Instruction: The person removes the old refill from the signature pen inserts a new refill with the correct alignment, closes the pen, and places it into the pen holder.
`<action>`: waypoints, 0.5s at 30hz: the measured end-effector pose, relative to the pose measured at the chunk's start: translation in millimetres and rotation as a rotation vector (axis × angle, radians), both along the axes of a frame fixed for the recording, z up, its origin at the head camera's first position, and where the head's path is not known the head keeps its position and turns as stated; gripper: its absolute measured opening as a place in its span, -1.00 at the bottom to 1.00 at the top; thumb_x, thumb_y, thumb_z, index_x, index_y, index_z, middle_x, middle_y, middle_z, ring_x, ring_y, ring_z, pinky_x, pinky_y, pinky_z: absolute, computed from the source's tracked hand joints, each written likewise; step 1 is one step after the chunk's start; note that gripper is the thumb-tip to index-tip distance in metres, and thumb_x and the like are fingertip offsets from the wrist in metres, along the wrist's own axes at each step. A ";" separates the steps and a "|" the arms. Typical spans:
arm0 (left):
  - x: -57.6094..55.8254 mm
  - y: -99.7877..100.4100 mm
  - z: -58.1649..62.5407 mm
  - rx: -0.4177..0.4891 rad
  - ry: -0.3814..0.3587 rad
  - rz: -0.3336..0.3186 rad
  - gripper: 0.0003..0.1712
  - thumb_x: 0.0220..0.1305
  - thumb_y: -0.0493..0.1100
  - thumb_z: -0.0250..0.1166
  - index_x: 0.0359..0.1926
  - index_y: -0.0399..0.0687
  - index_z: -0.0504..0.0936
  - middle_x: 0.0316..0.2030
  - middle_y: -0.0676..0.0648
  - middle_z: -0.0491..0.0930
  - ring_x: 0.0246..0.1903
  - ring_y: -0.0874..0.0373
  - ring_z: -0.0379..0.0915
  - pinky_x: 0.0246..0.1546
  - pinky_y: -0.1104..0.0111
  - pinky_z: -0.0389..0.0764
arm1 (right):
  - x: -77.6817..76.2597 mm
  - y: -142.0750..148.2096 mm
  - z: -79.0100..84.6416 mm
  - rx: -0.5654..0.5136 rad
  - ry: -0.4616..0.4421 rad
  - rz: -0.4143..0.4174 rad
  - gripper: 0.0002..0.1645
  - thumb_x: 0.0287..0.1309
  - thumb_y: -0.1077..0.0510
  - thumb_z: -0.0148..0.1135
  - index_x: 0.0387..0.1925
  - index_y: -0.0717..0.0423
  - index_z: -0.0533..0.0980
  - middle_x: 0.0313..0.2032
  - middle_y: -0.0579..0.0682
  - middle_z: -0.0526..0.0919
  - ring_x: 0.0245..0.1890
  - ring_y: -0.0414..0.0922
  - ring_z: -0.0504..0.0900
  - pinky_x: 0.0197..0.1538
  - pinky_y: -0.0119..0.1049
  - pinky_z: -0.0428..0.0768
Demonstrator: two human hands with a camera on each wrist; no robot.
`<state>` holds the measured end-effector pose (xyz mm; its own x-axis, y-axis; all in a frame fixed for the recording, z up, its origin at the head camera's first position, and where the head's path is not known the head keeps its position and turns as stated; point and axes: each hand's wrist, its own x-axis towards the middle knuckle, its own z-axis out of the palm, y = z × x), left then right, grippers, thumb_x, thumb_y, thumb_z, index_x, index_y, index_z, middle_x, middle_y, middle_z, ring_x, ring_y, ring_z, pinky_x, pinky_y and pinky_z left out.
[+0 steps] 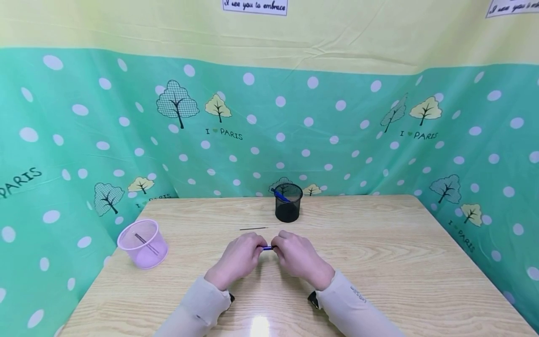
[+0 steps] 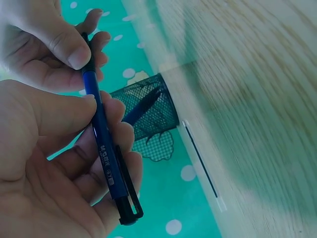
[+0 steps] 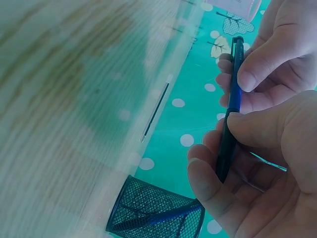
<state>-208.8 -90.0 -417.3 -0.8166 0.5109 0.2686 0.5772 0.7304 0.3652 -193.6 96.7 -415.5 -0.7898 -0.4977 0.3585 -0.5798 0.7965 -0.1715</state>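
Both hands hold one blue ballpoint pen (image 2: 105, 144) between them over the table. My left hand (image 1: 237, 257) pinches the blue barrel, thumb on top and fingers curled beneath, on the side with the black clip (image 2: 130, 186). At the opposite end, my right hand (image 1: 301, 257) grips the black front section (image 3: 226, 148) between thumb and fingers. Just beyond the hands a thin dark pen refill (image 1: 253, 229) lies on the table.
A black mesh pen holder (image 1: 287, 213) with a blue pen (image 1: 280, 195) leaning inside stands at the table's back edge. On the left is a pink-purple basket (image 1: 145, 259) containing thin dark sticks (image 1: 146, 244). A patterned green curtain (image 1: 236, 164) surrounds the wooden table (image 1: 379, 262).
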 end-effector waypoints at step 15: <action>0.3 1.1 -1.1 0.030 -0.001 0.018 -0.87 0.14 -0.34 0.32 -0.32 -0.02 0.65 -0.38 0.13 0.50 -0.33 0.24 0.42 -0.31 0.32 0.51 | -0.8 -0.9 -0.9 -0.006 -0.002 0.004 -0.90 0.18 0.24 0.22 -0.33 0.00 0.63 -0.46 -0.20 0.47 -0.47 -0.27 0.48 -0.44 -0.39 0.52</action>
